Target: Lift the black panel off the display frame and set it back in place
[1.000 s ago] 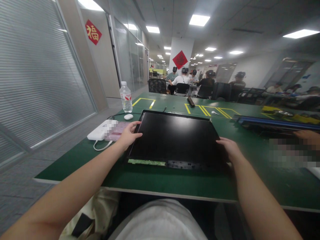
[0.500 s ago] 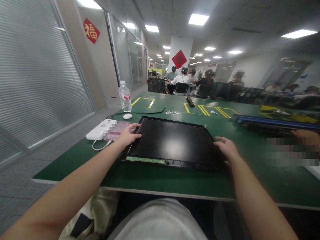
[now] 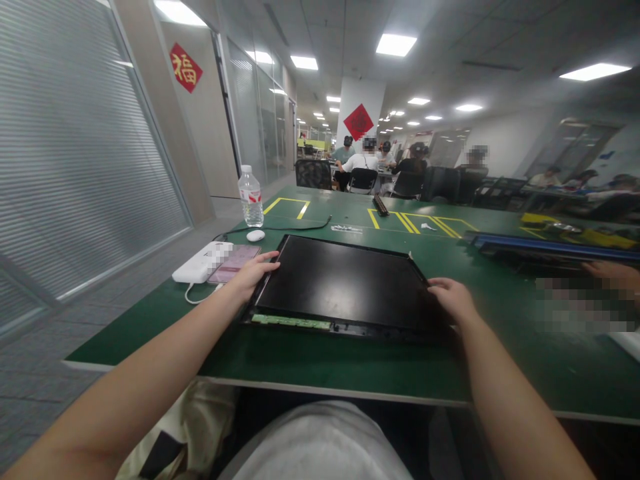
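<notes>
A black LCD screen panel (image 3: 345, 280) lies flat on the green table before me, a green circuit strip (image 3: 291, 322) along its near edge. My left hand (image 3: 255, 272) grips the panel's left edge, fingertips on the frame and the rest of the fingers partly hidden. On the opposite side, my right hand (image 3: 453, 298) is closed around the right edge, thumb and fingers at the rim. Close to my left hand are a pink phone (image 3: 235, 262) and a white power bank (image 3: 200, 263) with a short white cable.
Behind the phone stand a water bottle (image 3: 251, 197) and a small white case (image 3: 255, 236), with a black cable (image 3: 300, 227) running past. Yellow tape marks the far side of the table (image 3: 350, 367). At right, another person's hand (image 3: 613, 275) is near a long blue-edged part (image 3: 545, 245).
My left hand's fingers have drawn together at the panel's left edge, where they were spread before. My right hand has closed slightly at the right edge. The panel stays in place.
</notes>
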Tool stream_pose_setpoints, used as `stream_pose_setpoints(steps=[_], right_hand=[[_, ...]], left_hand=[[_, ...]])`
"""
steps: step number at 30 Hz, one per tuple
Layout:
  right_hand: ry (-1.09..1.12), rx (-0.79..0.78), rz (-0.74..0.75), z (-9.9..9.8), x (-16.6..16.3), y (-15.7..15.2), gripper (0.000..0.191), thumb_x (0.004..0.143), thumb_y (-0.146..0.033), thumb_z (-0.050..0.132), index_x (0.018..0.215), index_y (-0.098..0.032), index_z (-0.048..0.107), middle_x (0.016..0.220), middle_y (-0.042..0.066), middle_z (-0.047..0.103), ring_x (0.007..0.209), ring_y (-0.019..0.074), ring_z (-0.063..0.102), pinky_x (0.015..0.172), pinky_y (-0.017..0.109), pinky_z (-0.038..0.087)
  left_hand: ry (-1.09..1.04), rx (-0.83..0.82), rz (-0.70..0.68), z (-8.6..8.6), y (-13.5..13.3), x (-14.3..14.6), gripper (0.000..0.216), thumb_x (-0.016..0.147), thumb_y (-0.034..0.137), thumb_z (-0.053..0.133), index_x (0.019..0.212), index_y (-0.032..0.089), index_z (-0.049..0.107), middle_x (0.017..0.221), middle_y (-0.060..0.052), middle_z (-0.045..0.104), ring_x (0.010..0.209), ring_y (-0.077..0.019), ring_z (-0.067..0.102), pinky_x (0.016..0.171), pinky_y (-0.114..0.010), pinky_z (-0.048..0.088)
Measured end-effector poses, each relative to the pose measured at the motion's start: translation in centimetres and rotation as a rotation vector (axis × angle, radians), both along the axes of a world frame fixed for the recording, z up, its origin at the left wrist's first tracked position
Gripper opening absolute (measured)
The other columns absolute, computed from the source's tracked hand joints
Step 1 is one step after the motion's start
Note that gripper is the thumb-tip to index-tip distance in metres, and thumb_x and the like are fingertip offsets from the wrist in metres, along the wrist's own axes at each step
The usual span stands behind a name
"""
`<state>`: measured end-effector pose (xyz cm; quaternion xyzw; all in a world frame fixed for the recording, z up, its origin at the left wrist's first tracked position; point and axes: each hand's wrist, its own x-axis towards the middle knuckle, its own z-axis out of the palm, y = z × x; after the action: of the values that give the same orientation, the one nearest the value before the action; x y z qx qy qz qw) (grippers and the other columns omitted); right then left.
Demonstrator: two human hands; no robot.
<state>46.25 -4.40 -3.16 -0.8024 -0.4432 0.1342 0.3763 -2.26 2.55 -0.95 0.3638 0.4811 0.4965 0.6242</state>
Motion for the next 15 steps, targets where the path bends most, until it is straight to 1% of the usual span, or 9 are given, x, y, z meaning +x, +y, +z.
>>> stream_pose_setpoints(steps=[5,9,12,15], right_hand=[[0.015,-0.002,0.018,0.2,-0.2,-0.1,0.024,0.067,-0.023,0.068,0.089,-0.023,0.077,0.088,0.005,0.076,0.086,0.0232,0.068,0.081,0.033,0.048],[0.003,0.011,0.021,0.3,-0.3,-0.1,0.020,0.066,-0.021,0.069,0.083,-0.024,0.078,0.088,0.005,0.076,0.087,0.0237,0.068,0.082,0.034,0.049],[-0.001,0.031,0.023,0.3,-0.3,-0.1,0.018,0.064,-0.019,0.069,0.079,-0.025,0.077,0.085,0.005,0.076,0.084,0.0234,0.068,0.080,0.033,0.050],[0.012,0.021,0.024,0.2,-0.3,-0.1,0.018,0.064,-0.020,0.068,0.078,-0.025,0.077,0.083,0.005,0.076,0.082,0.0232,0.068,0.079,0.034,0.049]], left_hand=[[-0.028,-0.002,-0.026,0.3,-0.3,0.4,0.073,0.058,0.009,0.085,0.127,0.022,0.064,0.080,-0.007,0.078,0.062,-0.0253,0.074,0.058,-0.039,0.061],[-0.022,-0.053,-0.028,1.0,-1.0,0.8,0.081,0.057,0.006,0.083,0.134,0.020,0.060,0.080,-0.008,0.078,0.062,-0.0268,0.074,0.060,-0.040,0.062],[-0.028,-0.067,-0.058,1.4,-1.5,0.9,0.073,0.057,0.005,0.081,0.128,0.018,0.064,0.082,-0.010,0.079,0.060,-0.0261,0.074,0.059,-0.039,0.062],[-0.012,-0.063,-0.090,1.5,-1.6,1.0,0.063,0.057,0.005,0.080,0.118,0.018,0.069,0.083,-0.010,0.079,0.058,-0.0253,0.073,0.054,-0.037,0.061]])
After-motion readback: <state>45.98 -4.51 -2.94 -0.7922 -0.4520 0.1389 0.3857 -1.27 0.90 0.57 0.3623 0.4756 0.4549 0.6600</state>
